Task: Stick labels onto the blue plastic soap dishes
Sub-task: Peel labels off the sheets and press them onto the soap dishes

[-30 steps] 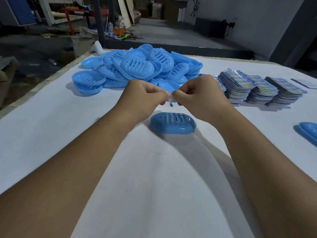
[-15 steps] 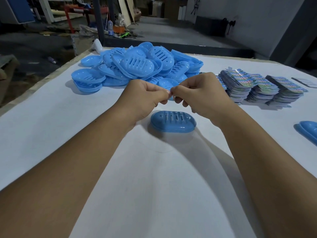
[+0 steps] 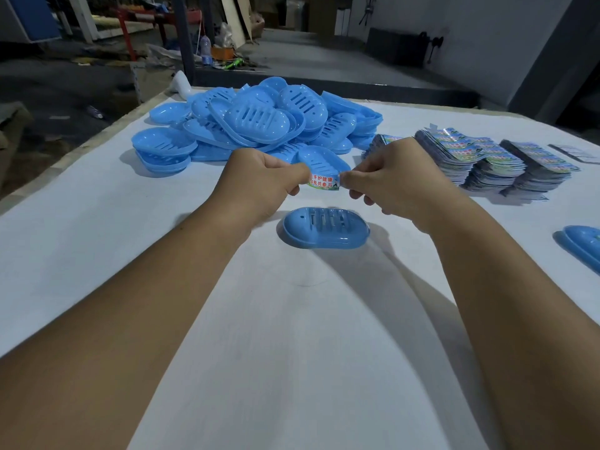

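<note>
A colourful printed label [image 3: 323,182] is stretched between my two hands above the table. My left hand [image 3: 259,183] pinches its left end and my right hand [image 3: 396,177] pinches its right end. Just below the label, a single blue soap dish [image 3: 325,227] lies upside down on the white table [image 3: 97,228], slots facing up, touched by neither hand. Behind my hands is a heap of blue soap dishes [image 3: 259,125].
Stacks of printed labels [image 3: 487,160] sit at the right rear of the table. Another blue dish [image 3: 584,245] shows at the right edge. The table's left edge drops to a cluttered workshop floor.
My hands have moved apart, and the label now shows spread flat between them where earlier only a small scrap was visible at my fingertips.
</note>
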Demonstrator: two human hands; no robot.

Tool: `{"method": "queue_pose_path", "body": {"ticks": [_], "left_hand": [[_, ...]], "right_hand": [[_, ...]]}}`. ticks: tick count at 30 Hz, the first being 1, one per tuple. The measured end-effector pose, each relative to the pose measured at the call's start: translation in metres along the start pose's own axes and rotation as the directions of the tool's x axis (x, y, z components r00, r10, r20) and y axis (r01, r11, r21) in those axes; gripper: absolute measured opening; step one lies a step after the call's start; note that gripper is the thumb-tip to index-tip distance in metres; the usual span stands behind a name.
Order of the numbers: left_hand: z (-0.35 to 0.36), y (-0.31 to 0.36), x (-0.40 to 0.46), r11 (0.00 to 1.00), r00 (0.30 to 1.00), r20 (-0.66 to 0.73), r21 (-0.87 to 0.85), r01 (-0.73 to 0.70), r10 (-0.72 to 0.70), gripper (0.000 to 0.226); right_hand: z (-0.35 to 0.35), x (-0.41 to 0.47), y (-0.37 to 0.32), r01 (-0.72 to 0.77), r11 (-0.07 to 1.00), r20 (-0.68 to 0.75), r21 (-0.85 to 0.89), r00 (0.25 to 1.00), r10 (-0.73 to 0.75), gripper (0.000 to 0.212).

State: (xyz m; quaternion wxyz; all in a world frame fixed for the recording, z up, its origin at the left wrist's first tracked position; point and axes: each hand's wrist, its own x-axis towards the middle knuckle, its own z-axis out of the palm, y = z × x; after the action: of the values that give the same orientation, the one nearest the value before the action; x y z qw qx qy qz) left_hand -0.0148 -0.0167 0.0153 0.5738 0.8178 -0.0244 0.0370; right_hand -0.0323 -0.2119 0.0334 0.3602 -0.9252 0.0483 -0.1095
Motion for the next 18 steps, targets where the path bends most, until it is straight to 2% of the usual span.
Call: {"method": "queue_pose_path", "body": {"ticks": [5,13,18], "left_hand": [[-0.0002,-0.0003,0.0001,1.000,1.000,0.009,-0.013,0.020,-0.020,0.023],[0.0012,0.0006,-0.0009,0.998,0.999,0.017,-0.037,0.041,-0.041,0.025],[0.0009,0.0002,-0.0003,0.996,0.999,0.026,-0.081,0.044,-0.042,0.029]], "right_hand": [[0.0013,-0.0005,-0.0020,-0.054,0.991,0.038,0.122,0.998,0.049,0.026],[0.0019,-0.0028,-0.0054,-0.088,0.985,0.077,0.145,0.994,0.078,0.021],[0.0028,-0.0048,-0.0088,-0.093,0.982,0.087,0.165,0.993,0.079,0.029]]}}
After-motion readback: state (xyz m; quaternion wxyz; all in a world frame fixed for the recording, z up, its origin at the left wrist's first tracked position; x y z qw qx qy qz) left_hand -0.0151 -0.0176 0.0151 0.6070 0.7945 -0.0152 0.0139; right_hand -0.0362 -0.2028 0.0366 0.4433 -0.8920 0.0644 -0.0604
